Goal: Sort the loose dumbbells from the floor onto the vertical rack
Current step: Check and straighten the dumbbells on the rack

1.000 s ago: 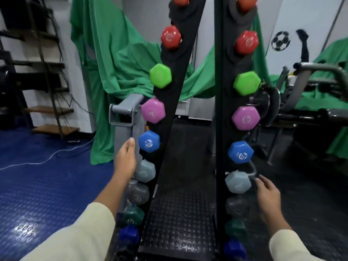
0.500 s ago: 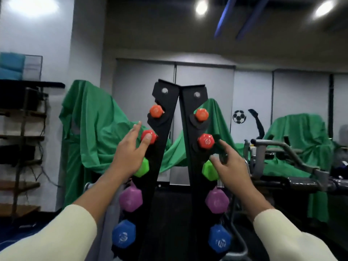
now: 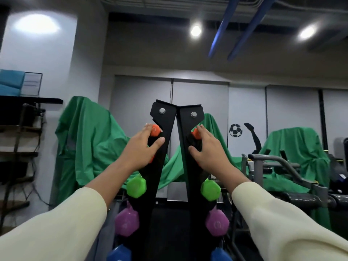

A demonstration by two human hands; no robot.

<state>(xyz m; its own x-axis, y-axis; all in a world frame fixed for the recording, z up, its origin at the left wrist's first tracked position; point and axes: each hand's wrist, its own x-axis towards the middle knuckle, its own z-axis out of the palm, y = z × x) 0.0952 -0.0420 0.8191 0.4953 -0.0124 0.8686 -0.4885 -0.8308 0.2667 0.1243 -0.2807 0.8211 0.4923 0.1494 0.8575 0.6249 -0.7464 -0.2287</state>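
The black vertical rack (image 3: 167,127) stands straight ahead, its two uprights meeting at the top. My left hand (image 3: 140,149) lies flat over the top-left orange dumbbell (image 3: 156,129), thumb on the upright. My right hand (image 3: 208,149) lies the same way over the top-right orange dumbbell (image 3: 195,134). Neither hand is closed around anything. The red pair below is almost hidden under my hands. Further down sit green dumbbells (image 3: 136,186), purple dumbbells (image 3: 127,221) and blue dumbbells (image 3: 118,254) on both sides. The floor is out of view.
Green cloths cover equipment behind the rack on the left (image 3: 88,140) and right (image 3: 295,147). A grey gym machine (image 3: 278,166) stands close on the right. Dark wall shelves (image 3: 18,129) run along the left.
Both hands have travelled up the rack, from the grey dumbbells low down, past the red pair, to the orange pair at the top. My view has tilted upward.
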